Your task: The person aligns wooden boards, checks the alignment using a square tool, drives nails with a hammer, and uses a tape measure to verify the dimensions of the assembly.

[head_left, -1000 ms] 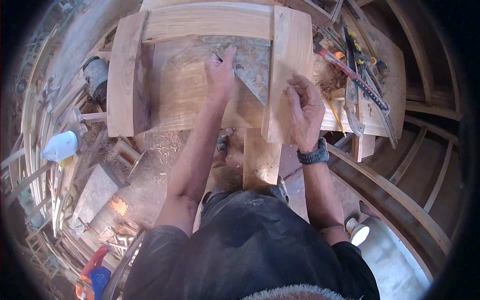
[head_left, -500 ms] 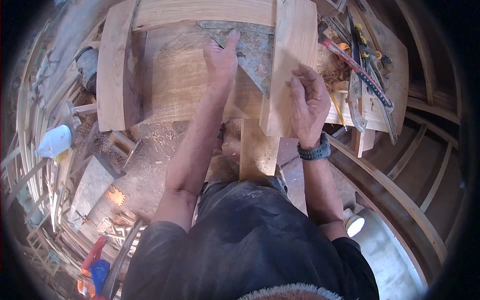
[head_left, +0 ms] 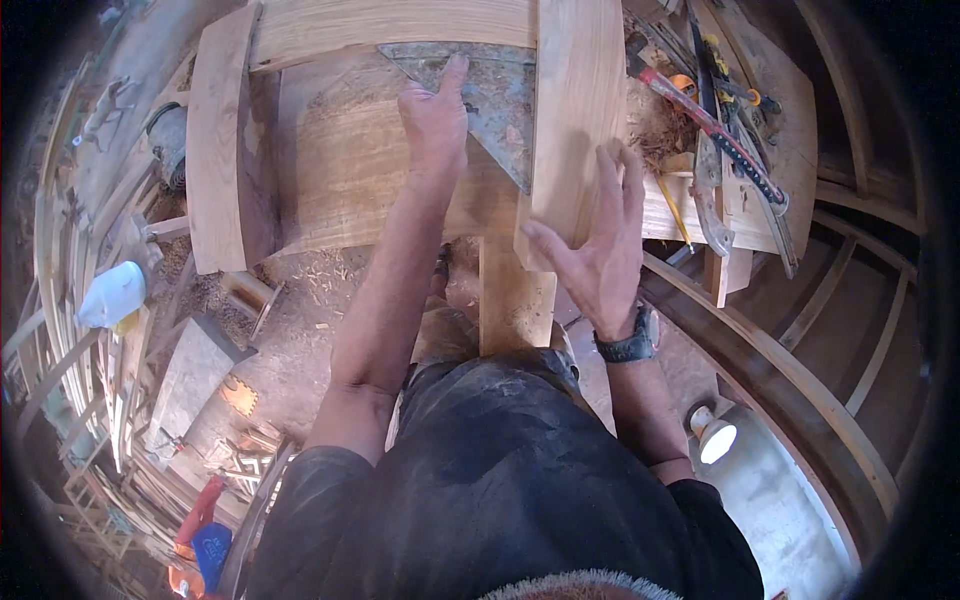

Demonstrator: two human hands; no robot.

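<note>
My left hand (head_left: pixel 436 125) is closed on a triangular metal set square (head_left: pixel 503 95), with its thumb on top. The square is worn and stained. One edge lies along the wooden crosspiece (head_left: pixel 400 22), another along the right-hand thick wooden piece (head_left: pixel 580 110). My right hand (head_left: pixel 603 255), a watch at its wrist, rests against the near end of that thick piece. Its fingers are stretched along the right side and its thumb is spread out to the left. A matching thick piece (head_left: pixel 222 140) stands at the left end of the crosspiece.
Right of the frame, the bench carries a hammer (head_left: pixel 690 100) with a red and black handle, a yellow pencil (head_left: pixel 675 213) and wood shavings. A white jug (head_left: pixel 112 294) stands at left among stacked wood strips. A lit lamp (head_left: pixel 714 438) sits low at right.
My right hand has opened from a loose curl and come onto the thick piece. The frame and square have shifted slightly left in view, my left hand with them.
</note>
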